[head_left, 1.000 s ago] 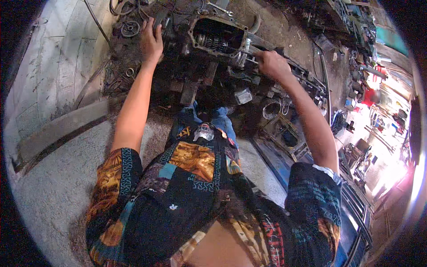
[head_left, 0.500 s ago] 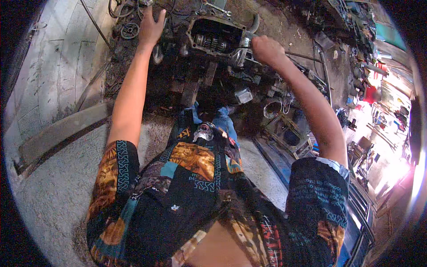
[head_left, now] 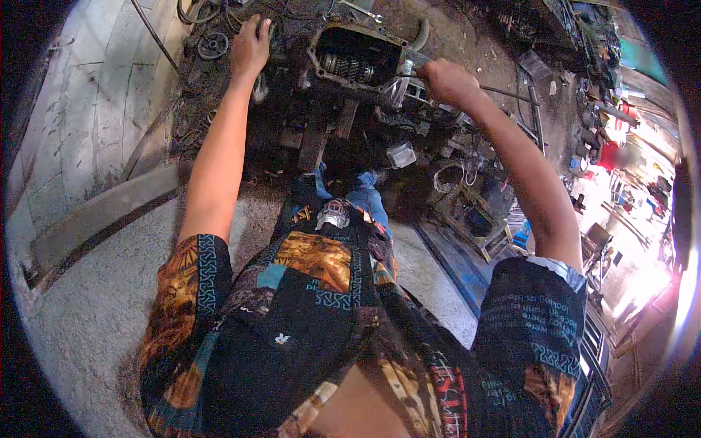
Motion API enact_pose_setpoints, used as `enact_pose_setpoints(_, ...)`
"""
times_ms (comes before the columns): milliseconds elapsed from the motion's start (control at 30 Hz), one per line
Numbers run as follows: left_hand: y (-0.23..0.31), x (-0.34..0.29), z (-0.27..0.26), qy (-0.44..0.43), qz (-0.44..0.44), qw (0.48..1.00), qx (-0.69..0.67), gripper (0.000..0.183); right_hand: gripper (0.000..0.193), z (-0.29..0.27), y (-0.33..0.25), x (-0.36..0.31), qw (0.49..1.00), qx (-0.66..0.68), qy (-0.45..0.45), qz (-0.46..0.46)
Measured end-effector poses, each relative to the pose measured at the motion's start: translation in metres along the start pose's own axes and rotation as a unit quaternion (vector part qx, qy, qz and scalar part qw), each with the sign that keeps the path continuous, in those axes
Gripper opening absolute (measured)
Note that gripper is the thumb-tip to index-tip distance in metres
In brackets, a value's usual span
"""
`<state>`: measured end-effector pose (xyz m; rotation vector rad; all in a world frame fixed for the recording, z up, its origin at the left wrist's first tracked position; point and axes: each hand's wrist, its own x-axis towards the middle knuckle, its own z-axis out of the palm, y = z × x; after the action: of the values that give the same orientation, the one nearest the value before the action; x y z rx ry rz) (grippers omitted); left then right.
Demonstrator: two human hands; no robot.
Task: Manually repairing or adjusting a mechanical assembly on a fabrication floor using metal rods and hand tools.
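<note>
Gearbox housing (head_left: 349,85), wrench (head_left: 364,10) beyond, sits between left grip (head_left: 250,52), hold unclear, and right grip (head_left: 450,82) clamped on a rod (head_left: 505,93).

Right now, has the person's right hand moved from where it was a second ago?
Yes. Judged against the open metal housing, the right hand has moved farther from the person, higher in the view.

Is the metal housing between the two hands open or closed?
Open: the metal housing has no cover toward the camera, and gears show inside it.
</note>
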<state>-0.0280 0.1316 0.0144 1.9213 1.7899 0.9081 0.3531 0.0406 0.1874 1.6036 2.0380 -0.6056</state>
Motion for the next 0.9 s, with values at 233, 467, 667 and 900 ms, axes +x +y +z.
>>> enact_pose_setpoints(233, 0.015, -0.024, -0.012, 0.046, 0.033, 0.998, 0.006, 0.046, 0.022, -0.003, -0.005, -0.008, 1.000, 0.002, -0.012, 0.008)
enact_pose_setpoints(467, 0.014, -0.020, -0.011, 0.028, 0.019, 0.999, 0.021, 0.047, 0.023, -0.001, -0.017, -0.012, 0.998, 0.007, 0.042, 0.036)
enact_pose_setpoints(667, 0.006, -0.028, -0.011, 0.044, 0.011, 0.999, 0.023, 0.047, 0.020, -0.018, -0.050, -0.026, 0.997, -0.047, 0.042, 0.052)
enact_pose_setpoints(900, 0.010, -0.015, -0.013, 0.032, 0.032, 0.992, 0.117, 0.050, 0.025, 0.010, -0.032, -0.049, 0.986, 0.102, 0.118, 0.059)
